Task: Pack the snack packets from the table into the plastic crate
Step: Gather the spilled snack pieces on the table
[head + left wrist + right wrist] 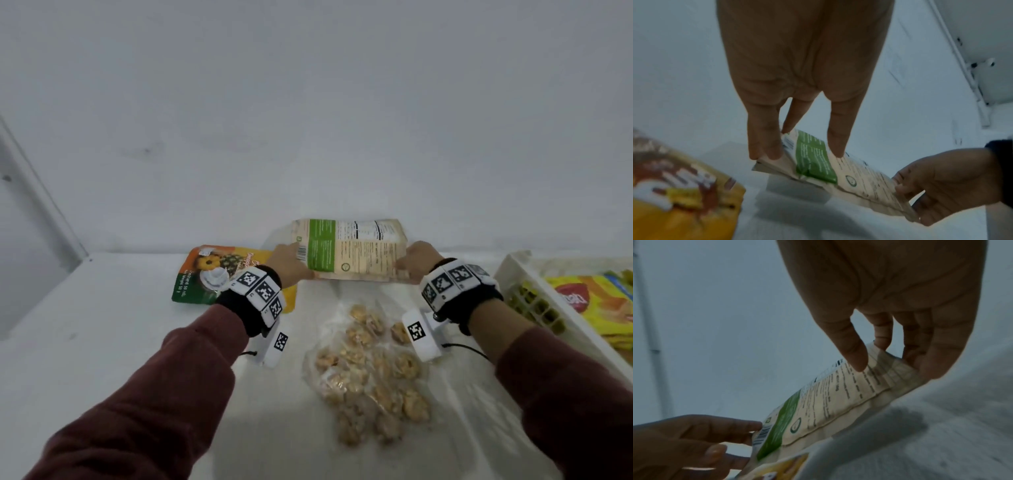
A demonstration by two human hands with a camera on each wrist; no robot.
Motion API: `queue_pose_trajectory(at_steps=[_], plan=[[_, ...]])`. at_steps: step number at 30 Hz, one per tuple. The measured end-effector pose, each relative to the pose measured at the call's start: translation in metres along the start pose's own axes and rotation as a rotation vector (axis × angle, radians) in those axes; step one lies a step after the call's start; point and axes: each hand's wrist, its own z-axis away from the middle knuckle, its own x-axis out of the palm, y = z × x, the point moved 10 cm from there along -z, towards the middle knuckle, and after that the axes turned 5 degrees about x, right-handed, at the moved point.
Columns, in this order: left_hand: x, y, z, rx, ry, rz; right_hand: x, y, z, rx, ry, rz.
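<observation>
We pinch the packet (349,248) at both ends, left hand (286,263) and right hand (416,260), keeping it level for the crate (520,274).

Cream packet (356,251) with a bright green panel, black print and a barcode stripe. Left of that cream packet, an orange-and-green pouch (205,274) printed with a yellow flower. Nearer than the cream packet, a clear bag (373,373) of golden-tan pieces. Right of it, a white crate (513,274) showing yellow-and-red packets (596,301). Maroon sleeves (144,404), black-and-white checker-marked wristbands (260,291), on a white table (102,325).
</observation>
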Motion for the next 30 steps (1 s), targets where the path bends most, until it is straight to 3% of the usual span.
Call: queue_pose_trajectory(at_steps=[4,9,15,17,19,21,23,27,30], plan=[[-0.053,0.007,0.048,0.057,0.06,0.009,-0.004,-0.036,0.05,-0.136,0.01,-0.107],[-0.103,-0.034,0.124,0.007,0.007,-0.16,0.046,-0.082,0.129,-0.241,-0.109,-0.171],[-0.086,-0.125,0.192,-0.194,-0.33,-0.515,0.14,-0.102,0.183,-0.283,-0.138,0.011],[-0.084,-0.153,0.196,-0.24,-0.341,-0.604,0.163,-0.1,0.191,-0.264,-0.172,0.087],[-0.086,-0.162,0.198,-0.257,-0.247,-0.679,0.179,-0.099,0.199,-0.252,-0.22,0.116],[-0.078,-0.139,0.195,-0.09,-0.166,-0.744,0.184,-0.1,0.207,-0.253,-0.233,0.059],[-0.059,-0.115,0.189,0.098,-0.176,-0.801,0.182,-0.107,0.216,-0.289,-0.224,-0.033],[-0.042,-0.093,0.173,0.231,-0.217,-0.781,0.171,-0.124,0.236,-0.445,-0.201,-0.144],[-0.051,-0.078,0.169,0.332,-0.163,-0.705,0.156,-0.136,0.251,-0.682,-0.105,-0.024]])
